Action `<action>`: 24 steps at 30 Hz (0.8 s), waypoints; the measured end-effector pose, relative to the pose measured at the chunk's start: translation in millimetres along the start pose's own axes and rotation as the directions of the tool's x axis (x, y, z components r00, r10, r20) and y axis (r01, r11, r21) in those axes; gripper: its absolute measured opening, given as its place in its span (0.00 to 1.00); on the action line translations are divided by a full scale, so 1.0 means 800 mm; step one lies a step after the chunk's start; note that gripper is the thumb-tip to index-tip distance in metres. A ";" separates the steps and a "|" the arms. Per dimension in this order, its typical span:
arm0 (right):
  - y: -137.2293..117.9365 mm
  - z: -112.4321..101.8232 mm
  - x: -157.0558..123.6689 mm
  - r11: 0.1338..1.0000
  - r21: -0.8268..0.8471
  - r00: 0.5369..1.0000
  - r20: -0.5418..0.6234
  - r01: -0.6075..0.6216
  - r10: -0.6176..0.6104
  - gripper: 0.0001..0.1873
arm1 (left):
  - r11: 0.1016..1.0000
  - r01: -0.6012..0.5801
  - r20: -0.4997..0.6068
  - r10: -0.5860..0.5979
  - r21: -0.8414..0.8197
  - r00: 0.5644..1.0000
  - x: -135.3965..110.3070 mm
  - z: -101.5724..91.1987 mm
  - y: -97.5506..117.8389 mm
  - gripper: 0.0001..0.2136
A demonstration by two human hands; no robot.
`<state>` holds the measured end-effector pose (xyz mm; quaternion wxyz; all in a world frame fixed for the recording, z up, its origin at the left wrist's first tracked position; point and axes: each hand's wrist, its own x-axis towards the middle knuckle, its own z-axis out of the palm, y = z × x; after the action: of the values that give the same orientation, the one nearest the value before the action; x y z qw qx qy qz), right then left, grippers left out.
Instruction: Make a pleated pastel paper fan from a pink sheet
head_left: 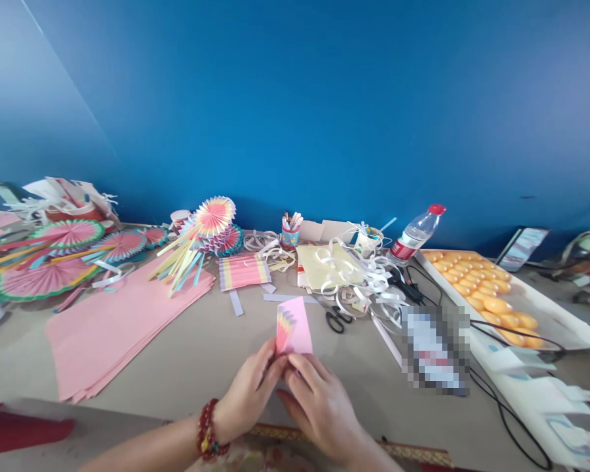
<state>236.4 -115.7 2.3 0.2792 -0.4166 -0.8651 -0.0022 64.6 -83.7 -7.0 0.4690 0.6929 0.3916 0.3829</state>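
Above the front part of the table, a pink paper (301, 326) is held between both hands, its left part pleated with grey, yellow and pink bands. My left hand (248, 392), with red bead bracelets at the wrist, pinches the lower left of the pleats. Against the lower edge, the fingers and thumb of my right hand (320, 401) are closed on the same paper, touching my left fingertips. Beyond the hands lies a pleated striped paper strip (244, 271). Black-handled scissors (338, 319) rest to the right of the paper.
Large pink sheets (122, 328) are stacked at left, near several paper fans (71, 236). Curled white ribbon (341, 278) spreads over the middle back. A bottle (415, 237) leans beside a tray (560, 321) of orange oval pieces. Black cables (506, 419) run along the right.
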 end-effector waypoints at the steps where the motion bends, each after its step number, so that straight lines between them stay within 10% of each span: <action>1: 0.001 -0.004 0.000 1.000 0.009 1.000 -0.010 0.015 -0.015 0.10 | 0.994 -0.050 0.006 0.049 0.096 0.999 -0.002 -0.003 -0.002 0.11; 6: 0.010 -0.037 0.013 0.985 -0.173 0.946 -0.321 -0.001 -0.055 0.15 | 0.747 -0.302 0.142 0.272 0.593 0.952 0.005 -0.024 0.000 0.15; 12: 0.030 -0.070 0.043 0.953 -0.295 0.983 -0.145 0.066 -0.112 0.17 | 0.333 -0.421 0.362 0.225 0.844 0.905 0.031 -0.050 0.035 0.09; 24: 0.046 -0.045 0.045 0.960 -0.273 0.988 -0.119 0.066 -0.101 0.08 | 0.135 -0.521 0.461 0.316 0.843 0.829 0.046 -0.069 0.033 0.11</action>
<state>262.2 -74.4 41.9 0.2763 -0.4126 -0.8534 -0.1585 34.4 -38.0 38.8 -0.1347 0.9401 0.2871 0.1248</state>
